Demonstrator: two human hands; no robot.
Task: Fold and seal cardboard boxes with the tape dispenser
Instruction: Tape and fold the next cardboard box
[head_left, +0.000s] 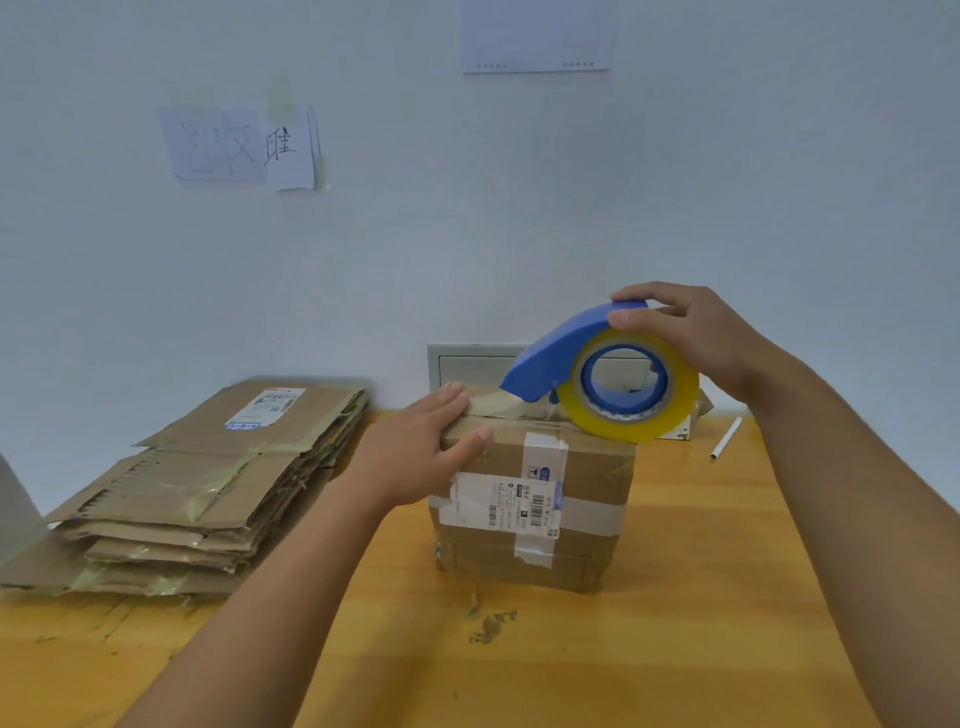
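Gripping tape dispenser (602, 374) in right hand (691, 338) atop box (535, 499), left hand (415, 452) flat.

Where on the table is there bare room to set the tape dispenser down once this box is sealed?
Bare table lies in front of the cardboard box, between the forearms, and to its right, short of the white pen. The left side is crowded by the stack of flattened boxes. The right hand holds the tape dispenser on the box top; the left hand presses it.
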